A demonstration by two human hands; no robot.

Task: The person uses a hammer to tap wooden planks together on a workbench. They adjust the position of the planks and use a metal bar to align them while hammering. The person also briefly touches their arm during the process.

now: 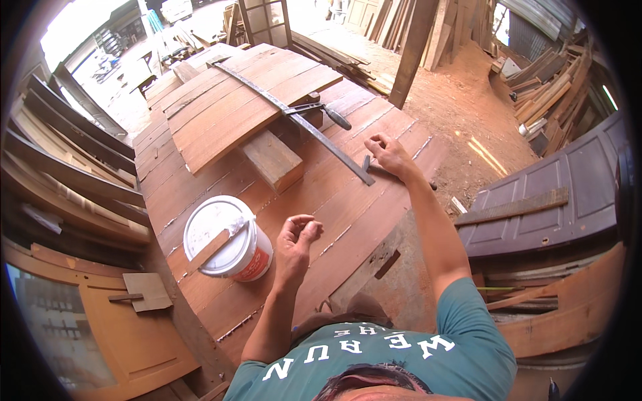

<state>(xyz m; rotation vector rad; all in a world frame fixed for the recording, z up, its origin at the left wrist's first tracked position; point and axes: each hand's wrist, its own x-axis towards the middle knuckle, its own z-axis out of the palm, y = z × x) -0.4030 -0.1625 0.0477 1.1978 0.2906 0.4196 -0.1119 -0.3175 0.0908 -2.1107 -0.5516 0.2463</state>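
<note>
So on the far left there's an orange-brown door (144, 327) with a glass pane, then a white plastic bucket (261, 257) sitting on the big panel of reddish boards (314, 200), whitish beads along its seams. A flat wooden stick (208, 250) lies across the bucket's top. Just right of that, the left hand (296, 242) is half open, fingers loosely curled, nothing visible in it. Further up, a thick wood block (274, 160) pokes out from under a smaller board panel (234, 117), with a metal bar clamp (334, 152) running across it and out past its edge. Next is a hammer (374, 167) lying on the lower boards, partly hidden by the right arm. The right hand (391, 154) is above it, fingers bent in, can't tell if they're pinching anything. Far right: a dark panelled door (555, 184)
</note>
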